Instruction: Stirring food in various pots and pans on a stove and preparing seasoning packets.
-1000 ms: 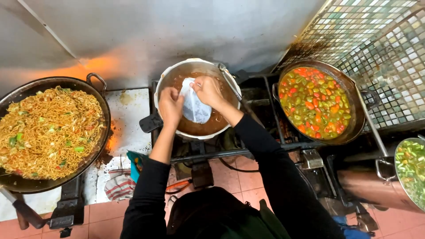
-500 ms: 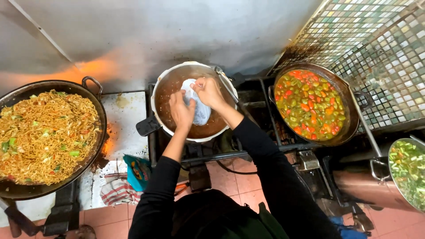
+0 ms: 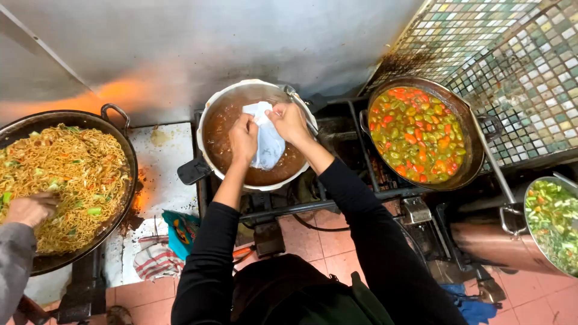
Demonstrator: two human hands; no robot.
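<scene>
Another person's hand (image 3: 31,208) reached the noodles (image 3: 57,177); both hands (image 3: 244,137) (image 3: 289,122) grip the bag (image 3: 267,141) over the pot (image 3: 212,157).

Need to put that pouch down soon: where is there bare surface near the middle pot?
Bare patch: the white counter between the noodle wok and the brown-sauce pot. Its front edge is crowded by a teal packet and a striped cloth. Both hands, left hand and right hand, grip the white pouch.
</scene>
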